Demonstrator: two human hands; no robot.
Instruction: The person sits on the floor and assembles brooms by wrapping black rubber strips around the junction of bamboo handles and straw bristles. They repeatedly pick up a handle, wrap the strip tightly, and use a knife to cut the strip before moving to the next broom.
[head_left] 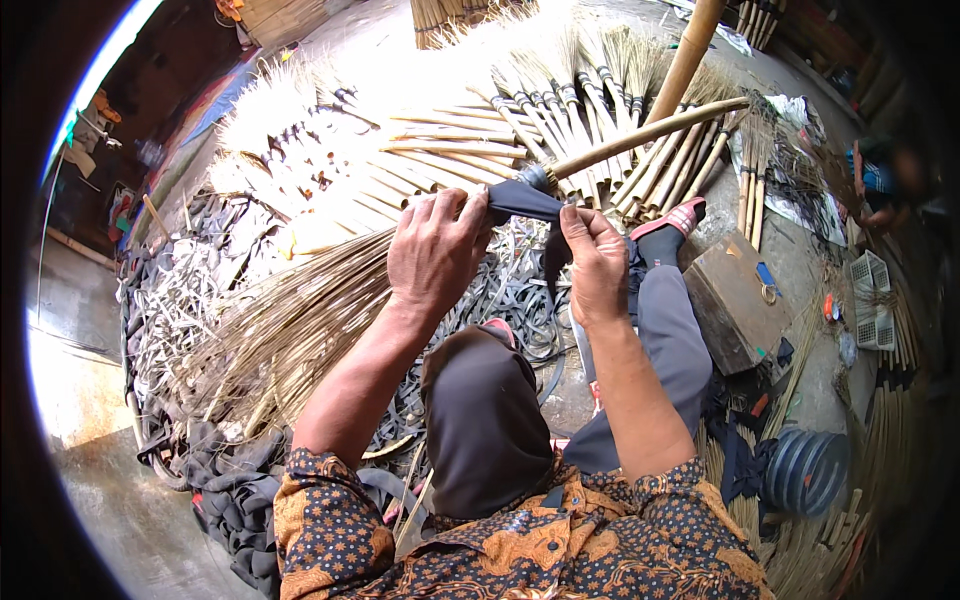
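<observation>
A broom (300, 310) of thin brown sticks lies slantwise before me, its bamboo handle (650, 132) rising to the upper right. My left hand (436, 245) is closed round the top of the stick bundle, close to the binding. A dark cloth strip (525, 200) passes over the join between sticks and handle. Thumb and fingers of my right hand (597, 262) pinch this strip, and a loose end hangs down beside them. Grey binding (537, 178) shows on the handle just past the strip. The palm side of my left hand is hidden.
Many brooms with bamboo handles (460, 147) lie fanned out ahead. Grey and black strips (520, 290) are heaped around my legs. To the right are a wooden block (738, 300), a white plastic basket (873, 290) and a ribbed clear container (806, 472). Another person (885, 180) is at the far right.
</observation>
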